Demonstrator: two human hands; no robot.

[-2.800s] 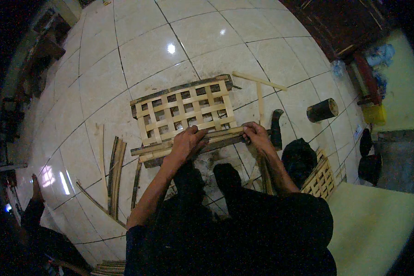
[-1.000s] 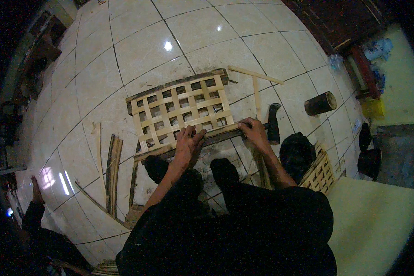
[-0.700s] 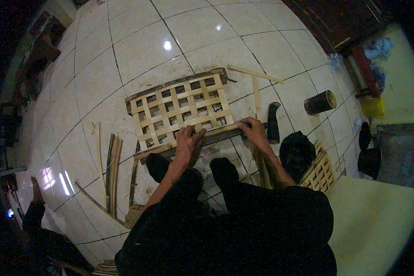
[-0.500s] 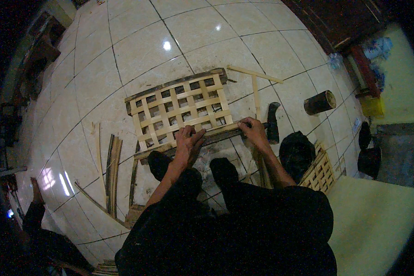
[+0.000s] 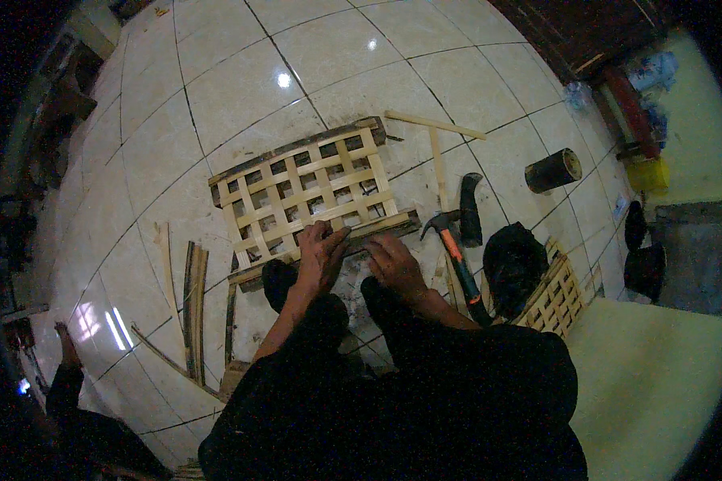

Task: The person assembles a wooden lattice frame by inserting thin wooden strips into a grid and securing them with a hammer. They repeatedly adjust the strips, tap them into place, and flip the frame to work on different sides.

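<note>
A pale bamboo lattice of woven strips lies on the floor before me, between a dark wooden bar along its far side and another along its near side. My left hand rests on the near edge, its fingers bent and closed on the light bamboo strip there. Just to its right, my right hand is at the near wooden bar. Its fingers are loosely apart and nothing shows in them. An orange-and-black claw hammer lies to the right of that hand, its head near the bar's end.
Right of the hammer are a curved dark object, a black bag, a bamboo tube section and a second lattice. Loose strips lie at left, others at far right. Someone's limb shows at lower left.
My right hand has moved left along the near bar, from its right end to beside my left hand, and its fingers have loosened. The hammer now shows in full. My left hand stays on the edge.
</note>
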